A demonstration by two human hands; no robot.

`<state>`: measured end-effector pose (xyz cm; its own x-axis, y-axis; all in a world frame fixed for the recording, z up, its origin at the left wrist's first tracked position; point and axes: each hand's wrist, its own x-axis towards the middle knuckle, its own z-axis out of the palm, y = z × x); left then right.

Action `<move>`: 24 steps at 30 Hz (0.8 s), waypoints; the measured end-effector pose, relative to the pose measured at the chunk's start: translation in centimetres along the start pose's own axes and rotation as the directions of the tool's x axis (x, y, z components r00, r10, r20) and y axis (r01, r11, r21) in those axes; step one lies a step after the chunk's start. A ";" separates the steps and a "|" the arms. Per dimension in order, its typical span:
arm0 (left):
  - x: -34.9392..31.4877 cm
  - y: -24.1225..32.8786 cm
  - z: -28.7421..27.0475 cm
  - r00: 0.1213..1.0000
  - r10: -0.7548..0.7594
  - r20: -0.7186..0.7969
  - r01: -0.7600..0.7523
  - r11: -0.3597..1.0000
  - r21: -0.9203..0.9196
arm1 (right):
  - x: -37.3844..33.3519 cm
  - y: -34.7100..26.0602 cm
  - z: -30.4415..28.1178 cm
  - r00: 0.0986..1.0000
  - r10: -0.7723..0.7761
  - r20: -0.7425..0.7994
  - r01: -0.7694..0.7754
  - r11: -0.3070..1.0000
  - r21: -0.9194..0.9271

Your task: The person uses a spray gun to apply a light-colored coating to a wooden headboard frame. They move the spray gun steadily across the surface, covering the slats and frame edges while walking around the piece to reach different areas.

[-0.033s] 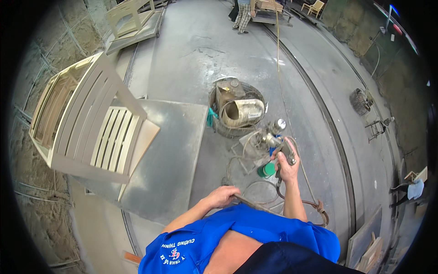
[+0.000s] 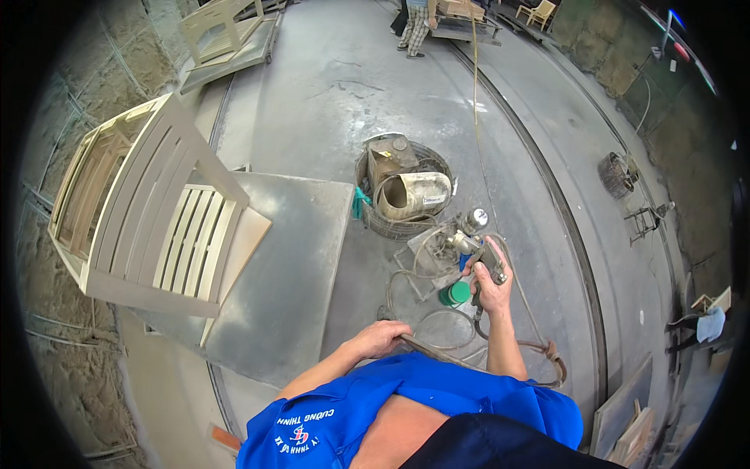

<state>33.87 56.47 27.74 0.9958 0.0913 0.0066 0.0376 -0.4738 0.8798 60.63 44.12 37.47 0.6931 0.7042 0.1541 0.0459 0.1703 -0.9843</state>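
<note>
In my right hand is a metal spray gun, its grip wrapped by my fingers, with a hose running down from it. My left hand is closed around a grey hose that crosses in front of my waist. Just beyond the gun are a small metal cup with a pale lid and pump-like fittings over a stand. A jar with a green lid stands left of my right wrist. To the left, a slatted wooden chair, painted grey-beige, rests on a flat grey platform.
Ahead, a round basket holds a grimy can and a cut-open plastic container. Floor rails run along the right. Another wire basket sits farther right. People stand by a far cart; another person is at right.
</note>
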 end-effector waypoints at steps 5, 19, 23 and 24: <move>3.5 0.3 -1.2 0.994 -0.017 0.107 0.023 0.998 -0.054 | 5.0 -0.8 -0.8 1.000 0.020 -0.020 -0.022 0.996 -0.092; 5.6 -3.5 -5.9 0.959 0.079 0.271 -0.065 0.996 -0.059 | 3.2 -0.2 2.2 0.983 -0.007 -0.185 0.023 0.996 0.086; 2.3 -5.1 -5.5 0.965 -0.011 0.260 0.028 0.998 -0.064 | 2.1 2.5 3.7 0.979 0.002 -0.205 0.018 0.995 0.097; 1.9 -5.4 -5.3 0.962 -0.024 0.273 0.044 0.997 -0.068 | 1.8 3.1 3.9 0.976 0.009 -0.218 0.009 0.996 0.084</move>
<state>35.16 63.84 25.51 0.9795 -0.1402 -0.1447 0.0758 -0.4091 0.9093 59.22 48.56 34.98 0.8334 0.5389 0.1227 -0.0085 0.2345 -0.9721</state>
